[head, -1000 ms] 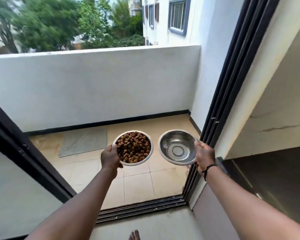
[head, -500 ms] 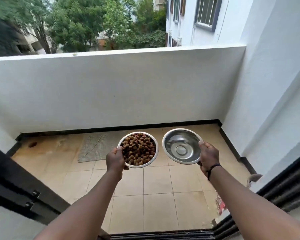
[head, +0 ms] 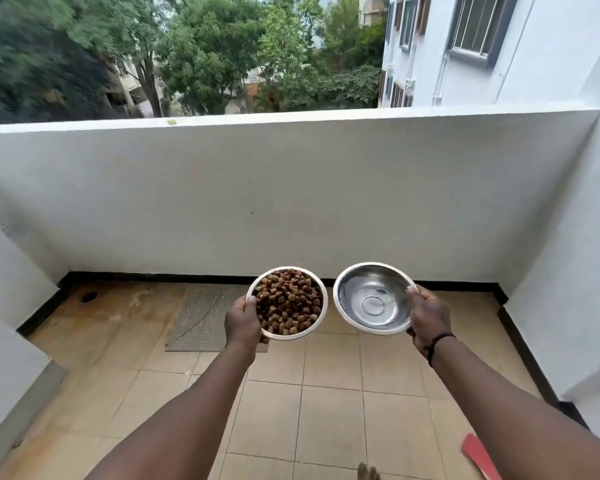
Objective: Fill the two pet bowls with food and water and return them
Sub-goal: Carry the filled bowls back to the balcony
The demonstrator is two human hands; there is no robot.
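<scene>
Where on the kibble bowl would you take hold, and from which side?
Grip the kibble bowl at its rim from the near left side, thumb on top, as the left hand does; it is heaped, so hold it level.

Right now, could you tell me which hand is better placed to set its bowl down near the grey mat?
Left, probably. The left hand holds the kibble bowl directly beside the grey mat, while the right hand holds the steel bowl farther right, over bare tiles.
</scene>
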